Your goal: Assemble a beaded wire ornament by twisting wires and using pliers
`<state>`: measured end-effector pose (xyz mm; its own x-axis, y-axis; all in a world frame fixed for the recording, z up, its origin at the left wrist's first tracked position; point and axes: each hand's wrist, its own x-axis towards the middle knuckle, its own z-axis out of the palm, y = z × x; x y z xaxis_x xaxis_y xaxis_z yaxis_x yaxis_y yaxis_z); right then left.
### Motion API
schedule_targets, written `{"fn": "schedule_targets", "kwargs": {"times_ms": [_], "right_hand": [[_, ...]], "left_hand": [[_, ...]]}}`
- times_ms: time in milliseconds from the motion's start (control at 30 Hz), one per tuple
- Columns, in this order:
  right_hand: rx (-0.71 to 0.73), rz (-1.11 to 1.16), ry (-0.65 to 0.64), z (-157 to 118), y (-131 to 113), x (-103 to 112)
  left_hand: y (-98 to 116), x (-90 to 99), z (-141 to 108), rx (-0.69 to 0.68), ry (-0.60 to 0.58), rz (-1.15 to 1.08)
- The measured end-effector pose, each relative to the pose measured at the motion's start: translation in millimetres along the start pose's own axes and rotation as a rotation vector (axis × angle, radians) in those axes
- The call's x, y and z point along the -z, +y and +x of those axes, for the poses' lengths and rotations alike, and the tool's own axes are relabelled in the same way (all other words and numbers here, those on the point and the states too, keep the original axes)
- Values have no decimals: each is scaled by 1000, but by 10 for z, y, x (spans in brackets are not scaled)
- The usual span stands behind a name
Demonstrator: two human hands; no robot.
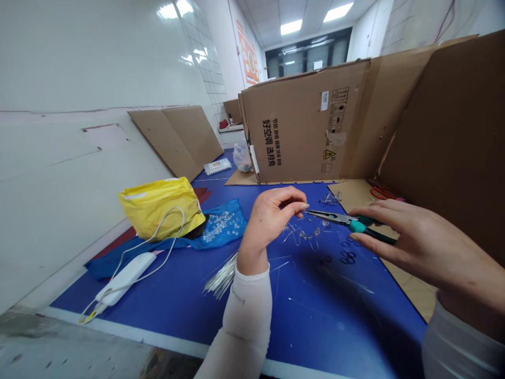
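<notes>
My left hand (pixel 272 213) is above the middle of the blue table, thumb and forefinger pinched on what looks like a short bit of thin wire, mostly hidden by the fingertips. My right hand (pixel 410 229) is wrapped round long-nose pliers (pixel 357 225) with green and black handles. The jaws point left and their tips almost meet my left fingertips; whether they grip the wire cannot be made out. Just below are bent wires with clear beads (pixel 303 234). A bundle of straight silver wires (pixel 221 279) lies beside my left forearm.
Clear beads (pixel 223 225) lie on a blue bag left of my hands, by a yellow bag (pixel 163 208) and white power strip (pixel 128 279) with a looped cord. Black rings (pixel 347 257) and bent wire pieces (pixel 330 198) lie rightward. Large cardboard (pixel 303 126) stands behind; red-handled scissors (pixel 381 192) rest right.
</notes>
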<state>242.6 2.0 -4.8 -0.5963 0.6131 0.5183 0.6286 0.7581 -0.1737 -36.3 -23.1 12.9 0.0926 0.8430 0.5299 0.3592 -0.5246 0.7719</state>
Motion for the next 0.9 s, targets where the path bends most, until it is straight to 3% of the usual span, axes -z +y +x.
{"fn": "schedule_targets", "kwargs": {"times_ms": [367,900], "right_hand": [[17,-11,23,-13,1,-22],[28,-31,25,6,-82,-29]], "left_hand": [[-3,-1,12,-20,13,-69],[35,10,-3,6,22,15]]}}
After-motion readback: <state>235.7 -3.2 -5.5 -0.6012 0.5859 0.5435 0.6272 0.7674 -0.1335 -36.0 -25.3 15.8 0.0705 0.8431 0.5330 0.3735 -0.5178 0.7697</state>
